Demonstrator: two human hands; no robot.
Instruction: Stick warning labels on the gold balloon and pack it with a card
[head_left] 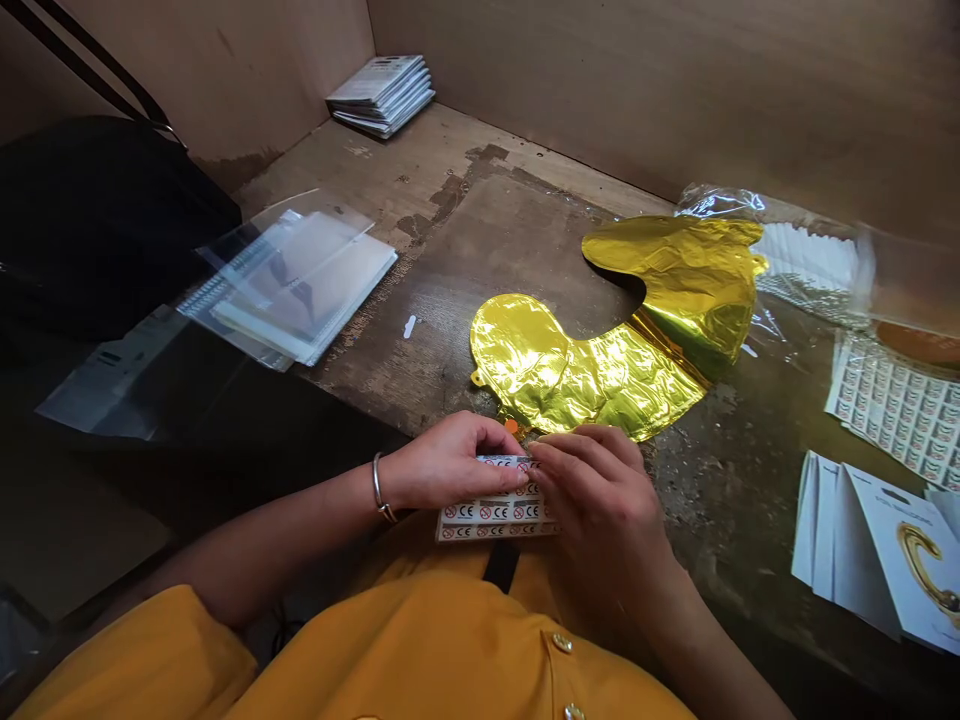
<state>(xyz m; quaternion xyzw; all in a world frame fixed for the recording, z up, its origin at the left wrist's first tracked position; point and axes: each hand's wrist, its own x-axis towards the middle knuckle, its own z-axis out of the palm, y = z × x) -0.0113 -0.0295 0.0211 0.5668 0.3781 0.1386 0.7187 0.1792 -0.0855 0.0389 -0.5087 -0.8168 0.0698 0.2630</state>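
My left hand [457, 465], with a silver bangle at the wrist, grips a sheet of small CE stickers [487, 515], thumb on top. The sheet is close to my body at the table's front edge. My right hand [600, 480] is closed at the sheet's upper right edge, its fingertips pinched there; whether a single sticker is between them cannot be made out. Just beyond my hands lies a flat, creased gold foil balloon [600, 375], curved in shape. A small orange spot [511, 426] shows by my left fingertips.
Clear plastic sleeves [300, 290] lie at left beside a black bag [97, 230]. Folded cards [382, 95] are stacked in the back corner. At right are more sticker sheets [900, 400], printed balloon cards [885, 540] and a clear bag with white contents [806, 260].
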